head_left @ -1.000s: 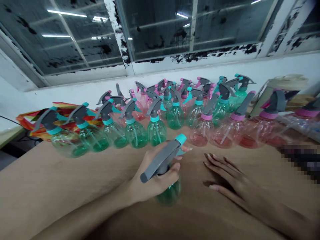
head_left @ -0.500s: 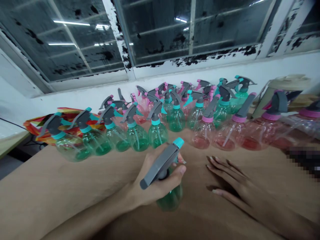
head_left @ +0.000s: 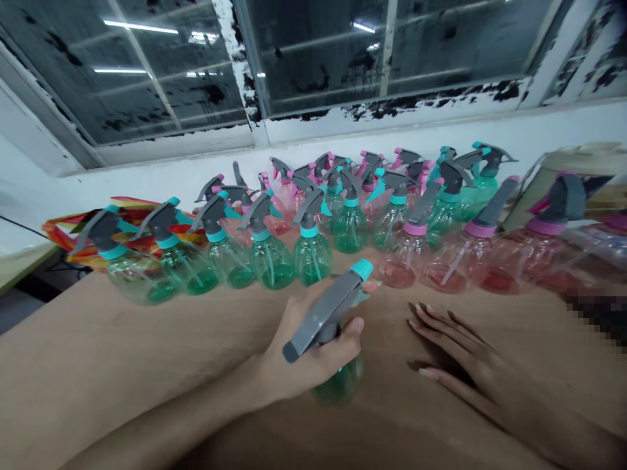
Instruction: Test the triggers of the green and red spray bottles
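Note:
My left hand [head_left: 306,349] is wrapped round the neck of a green spray bottle [head_left: 339,384] with a grey trigger head and teal nozzle tip; one finger sits by the trigger. The bottle stands on the brown table [head_left: 122,365], nozzle pointing away from me. My right hand [head_left: 453,352] lies flat on the table just right of the bottle, fingers stretched out, holding nothing.
Several green spray bottles [head_left: 269,251] and pink spray bottles [head_left: 416,254] stand in rows across the far side of the table below a window. A striped red and yellow bag [head_left: 68,228] lies at the far left. A pale lidded container [head_left: 563,170] stands at the far right.
The bottle and my left hand barely shifted; the index finger moved on the trigger. The view swung slightly. My right hand stayed flat.

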### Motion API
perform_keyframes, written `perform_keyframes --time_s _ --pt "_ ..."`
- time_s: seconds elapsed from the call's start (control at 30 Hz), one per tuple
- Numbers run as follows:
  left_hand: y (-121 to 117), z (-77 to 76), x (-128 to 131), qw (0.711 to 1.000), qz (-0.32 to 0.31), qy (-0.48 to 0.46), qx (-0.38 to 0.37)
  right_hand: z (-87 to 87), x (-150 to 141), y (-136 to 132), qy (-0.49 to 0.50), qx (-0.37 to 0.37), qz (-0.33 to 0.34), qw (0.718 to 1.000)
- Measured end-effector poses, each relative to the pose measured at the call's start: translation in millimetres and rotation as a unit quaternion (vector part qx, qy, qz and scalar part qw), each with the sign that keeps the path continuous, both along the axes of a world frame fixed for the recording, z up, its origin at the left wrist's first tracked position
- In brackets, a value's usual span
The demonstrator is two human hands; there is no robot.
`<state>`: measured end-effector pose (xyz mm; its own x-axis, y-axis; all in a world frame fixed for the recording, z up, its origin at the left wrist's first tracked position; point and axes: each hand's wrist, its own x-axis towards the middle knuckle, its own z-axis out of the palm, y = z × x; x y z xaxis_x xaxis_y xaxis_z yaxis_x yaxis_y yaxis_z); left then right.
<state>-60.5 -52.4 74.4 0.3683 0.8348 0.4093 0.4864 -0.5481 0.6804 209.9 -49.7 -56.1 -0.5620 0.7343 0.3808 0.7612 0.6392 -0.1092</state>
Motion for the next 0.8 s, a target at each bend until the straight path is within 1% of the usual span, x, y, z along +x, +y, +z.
perform_keyframes --time_s 0.13,0.23,0.3,0.43,0.57,0.8 --pt "1 -3.3 1 0.999 0.0 -0.037 0.005 0.3 0 -1 0.01 0.003 0.003 1.0" --pt "1 -7.6 1 0.999 0.007 -0.042 -0.016 -0.1 0 0 0.002 -0.001 -0.001 1.0" --pt "1 -9.0 1 0.998 -0.002 -0.05 -0.03 0.4 0 0 -0.002 -0.001 0.001 1.0" --pt "1 -3.9 2 0.995 -0.034 -0.087 -0.046 1.7 1 0 -0.011 0.009 0.003 1.0" --pt "2 3.1 2 0.994 -0.06 -0.088 -0.026 -0.6 1 -1 -0.02 0.008 -0.002 1.0" --pt "1 3.1 1 0.998 -0.011 -0.041 -0.051 -2.9 1 0 -0.018 0.0 -0.001 1.0"
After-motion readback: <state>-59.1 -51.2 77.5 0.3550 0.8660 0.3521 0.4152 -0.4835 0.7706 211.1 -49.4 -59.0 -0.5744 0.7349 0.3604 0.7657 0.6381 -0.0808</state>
